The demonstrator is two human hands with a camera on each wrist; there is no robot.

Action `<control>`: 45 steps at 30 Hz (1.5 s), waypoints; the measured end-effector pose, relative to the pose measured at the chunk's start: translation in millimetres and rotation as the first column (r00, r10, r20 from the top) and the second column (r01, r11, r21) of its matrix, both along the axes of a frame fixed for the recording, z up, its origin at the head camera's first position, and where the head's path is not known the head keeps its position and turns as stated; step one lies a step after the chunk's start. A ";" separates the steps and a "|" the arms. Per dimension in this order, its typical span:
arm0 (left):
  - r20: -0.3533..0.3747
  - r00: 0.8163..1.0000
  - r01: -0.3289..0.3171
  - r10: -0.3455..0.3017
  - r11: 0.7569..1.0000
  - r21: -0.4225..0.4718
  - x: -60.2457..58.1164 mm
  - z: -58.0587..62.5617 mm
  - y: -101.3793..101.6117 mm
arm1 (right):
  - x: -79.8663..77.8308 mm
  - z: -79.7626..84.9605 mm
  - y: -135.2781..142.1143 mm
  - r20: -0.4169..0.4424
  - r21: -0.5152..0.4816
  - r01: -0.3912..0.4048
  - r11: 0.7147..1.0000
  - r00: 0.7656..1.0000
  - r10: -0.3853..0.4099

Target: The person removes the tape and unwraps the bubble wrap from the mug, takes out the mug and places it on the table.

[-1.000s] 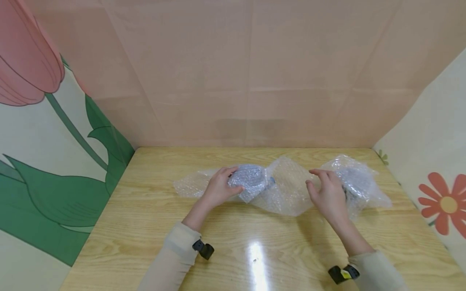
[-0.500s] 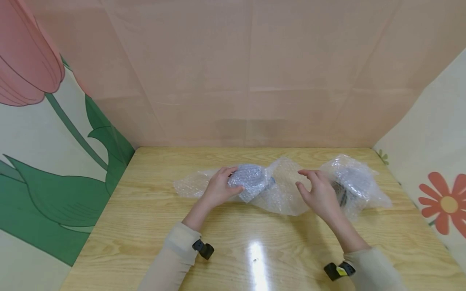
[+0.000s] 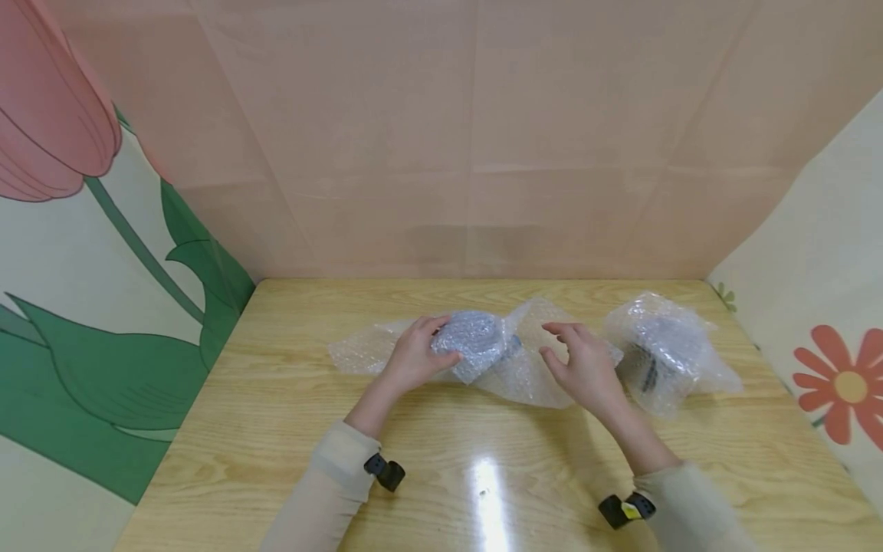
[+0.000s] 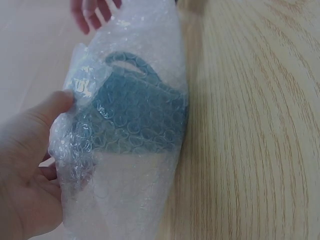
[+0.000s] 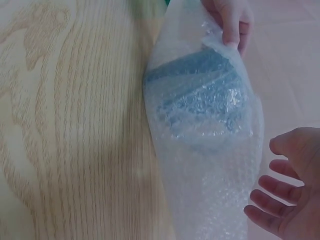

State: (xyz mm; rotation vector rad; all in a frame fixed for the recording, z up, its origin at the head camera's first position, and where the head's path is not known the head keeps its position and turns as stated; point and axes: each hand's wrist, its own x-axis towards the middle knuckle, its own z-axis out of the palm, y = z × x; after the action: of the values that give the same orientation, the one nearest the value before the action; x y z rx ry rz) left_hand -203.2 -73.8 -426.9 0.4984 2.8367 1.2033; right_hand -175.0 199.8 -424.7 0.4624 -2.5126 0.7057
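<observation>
A blue mug [image 4: 140, 112], its handle showing through the plastic, lies wrapped in bubble wrap [image 3: 548, 376] at the middle of the table. My left hand [image 3: 414, 354] holds the wrapped mug from its left side, thumb near the front and fingers behind. Loose wrap spreads out to both sides of it. Over the wrap's right-hand part hovers my right hand [image 3: 585, 369], its fingers spread and slightly bent. In the right wrist view that hand [image 5: 295, 187] stands apart from the wrap and holds nothing.
At the right of the wooden table [image 3: 290, 460] rests a second bubble-wrapped bundle [image 3: 665, 349] with something dark inside. A plain pinkish cloth [image 3: 469, 138] rises behind the table. Flower-printed panels flank it on both sides.
My right hand has moved left, away from the second bundle and over the loose wrap beside the mug. The left hand and the mug have stayed in place.
</observation>
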 end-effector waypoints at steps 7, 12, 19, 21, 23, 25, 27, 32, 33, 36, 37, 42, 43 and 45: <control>-0.002 1.000 -0.001 0.001 1.000 -0.002 -0.4 -0.2 0.4 | 0.2 2.7 -9.3 0.102 0.022 -0.022 1.000 0.995 0.019; -0.009 1.000 0.007 -0.007 1.000 -0.002 -0.5 -1.0 0.5 | -1.3 1.3 -16.7 0.101 -0.028 -0.058 0.998 0.993 0.060; -0.027 1.000 0.012 -0.012 1.000 -0.005 -0.1 -0.3 1.2 | 1.0 4.0 -25.6 0.075 -0.090 -0.065 0.994 0.995 0.072; -0.028 1.000 0.011 -0.011 1.000 -0.006 -0.2 -0.5 1.4 | 2.2 5.6 -27.7 0.067 -0.112 -0.061 0.992 0.995 0.069; -0.027 1.000 0.010 -0.010 1.000 -0.006 -0.3 -0.6 1.5 | 3.1 7.0 -29.6 0.060 -0.134 -0.056 0.989 0.996 0.064; -0.028 1.000 0.010 -0.010 1.000 -0.005 -0.4 -0.6 1.6 | 4.0 8.1 -31.3 0.060 -0.154 -0.050 0.987 0.996 0.060; -0.028 1.000 0.010 -0.010 1.000 -0.002 -0.4 -0.5 1.6 | 4.8 8.9 -32.9 0.075 -0.174 -0.045 0.984 0.995 0.059; -0.022 1.000 0.005 -0.005 1.000 0.000 -0.2 0.2 1.2 | 6.6 7.3 -36.7 0.132 -0.202 -0.039 0.979 0.989 0.067; -0.020 1.000 0.004 -0.004 1.000 0.000 -0.2 0.3 1.2 | 7.0 6.7 -37.5 0.136 -0.205 -0.040 0.978 0.988 0.069; -0.018 1.000 0.007 -0.007 1.000 -0.005 0.1 0.3 0.7 | 7.8 4.2 -39.7 0.135 -0.218 -0.047 0.975 0.988 0.078; -0.019 1.000 0.007 -0.007 1.000 -0.006 0.2 0.2 0.5 | 7.9 3.3 -40.3 0.135 -0.225 -0.050 0.973 0.987 0.082; -0.034 0.999 0.008 -0.009 1.000 -0.019 0.2 0.3 -0.2 | 7.7 -2.6 -42.4 0.139 -0.240 -0.063 0.969 0.985 0.099; -0.037 0.999 0.008 -0.009 1.000 -0.019 0.2 0.4 -0.2 | 7.7 -3.8 -42.7 0.141 -0.237 -0.063 0.970 0.985 0.099; -0.044 0.999 0.010 -0.010 1.000 -0.019 0.5 0.9 -0.4 | 7.6 -6.4 -43.6 0.144 -0.229 -0.064 0.971 0.985 0.099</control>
State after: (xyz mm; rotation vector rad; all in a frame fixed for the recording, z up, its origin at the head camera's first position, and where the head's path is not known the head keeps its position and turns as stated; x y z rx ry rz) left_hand -202.8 -74.2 -426.0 0.5447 2.8757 1.1777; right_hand -167.3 156.2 -431.1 0.4472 -2.5262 1.0815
